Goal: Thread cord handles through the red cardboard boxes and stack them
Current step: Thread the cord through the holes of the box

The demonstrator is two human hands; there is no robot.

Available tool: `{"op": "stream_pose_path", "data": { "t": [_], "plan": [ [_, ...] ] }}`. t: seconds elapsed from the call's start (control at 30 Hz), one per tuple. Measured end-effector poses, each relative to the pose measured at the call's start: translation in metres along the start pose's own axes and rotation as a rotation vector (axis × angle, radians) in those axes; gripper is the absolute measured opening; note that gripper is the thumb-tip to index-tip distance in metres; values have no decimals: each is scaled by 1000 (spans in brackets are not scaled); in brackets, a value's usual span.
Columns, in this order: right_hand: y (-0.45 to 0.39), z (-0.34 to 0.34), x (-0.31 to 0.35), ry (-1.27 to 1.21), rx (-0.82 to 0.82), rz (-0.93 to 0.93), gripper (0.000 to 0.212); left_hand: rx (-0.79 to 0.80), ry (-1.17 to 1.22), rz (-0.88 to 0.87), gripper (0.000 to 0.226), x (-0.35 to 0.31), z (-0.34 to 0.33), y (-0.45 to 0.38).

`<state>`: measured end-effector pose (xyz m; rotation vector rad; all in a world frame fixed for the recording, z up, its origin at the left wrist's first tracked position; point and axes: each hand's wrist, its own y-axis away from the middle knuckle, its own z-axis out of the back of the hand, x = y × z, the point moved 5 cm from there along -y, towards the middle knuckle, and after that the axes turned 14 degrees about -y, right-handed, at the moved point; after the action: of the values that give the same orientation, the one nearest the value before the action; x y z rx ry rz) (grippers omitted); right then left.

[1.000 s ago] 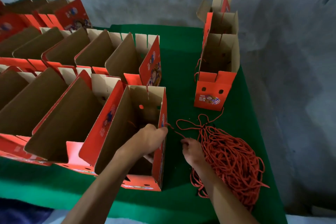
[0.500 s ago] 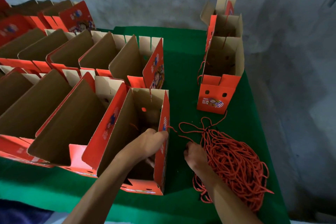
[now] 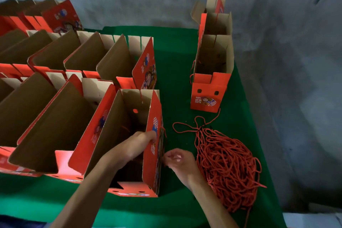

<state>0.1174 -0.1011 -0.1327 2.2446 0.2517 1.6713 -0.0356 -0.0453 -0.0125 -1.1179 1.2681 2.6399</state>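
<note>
Our left hand (image 3: 137, 144) reaches inside the open red box (image 3: 151, 153) on the green table (image 3: 177, 72), its fingertips hidden, so we cannot tell its grasp. Our right hand (image 3: 178, 161) pinches a barely visible cord end beside the cord pile (image 3: 227, 168).

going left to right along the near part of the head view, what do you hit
open cardboard boxes → box being threaded with the left hand inside it → right hand just outside its right wall → pile of red cords → edge of the green table cover
</note>
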Motion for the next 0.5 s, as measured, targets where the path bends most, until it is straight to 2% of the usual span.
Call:
{"op": "stream_pose_path", "data": {
  "t": [0.1,0.23,0.37,0.43,0.5],
  "plan": [
    [6,0,1,-37,-21,8,11,16,60,-5,41,5,-2,-2],
    [13,5,7,-65,-84,112,17,-42,36,-25,37,12,1,-8],
    [19,7,13,-237,-50,167,16,-55,14,-41,54,11,5,-9],
    [21,6,10,-420,-21,114,21,-39,2,-46,57,10,4,-8],
    [21,6,3,-403,-7,42,17,-37,2,-44,54,8,3,-8]
  ]
}}
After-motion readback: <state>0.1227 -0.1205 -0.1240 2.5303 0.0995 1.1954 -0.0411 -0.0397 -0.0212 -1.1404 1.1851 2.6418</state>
